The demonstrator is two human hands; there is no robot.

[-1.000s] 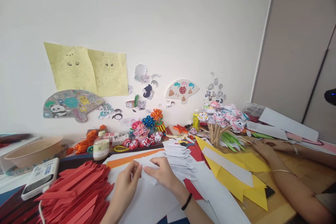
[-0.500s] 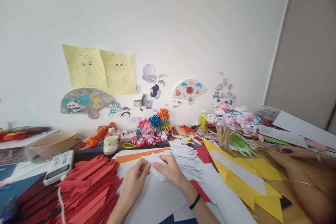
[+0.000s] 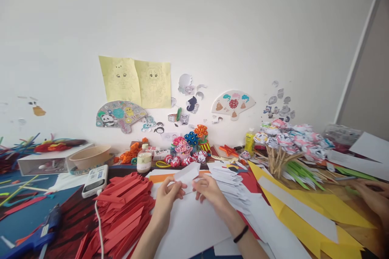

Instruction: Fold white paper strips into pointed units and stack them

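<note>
Both hands hold a small folded strip of white paper (image 3: 187,175) just above the large white sheet (image 3: 188,226) on the cluttered surface (image 3: 24,218). The left hand (image 3: 168,194) pinches its near end, fingers (image 3: 179,185) closed on it; the right hand (image 3: 209,188) grips the other side. With so light a pinch, the strip could slip or crease crookedly. The stack of folded white paper pieces (image 3: 227,182) touches the right hand's far side, and the pile of red paper strips (image 3: 121,210) lies near the left wrist; a careless sweep could scatter either.
</note>
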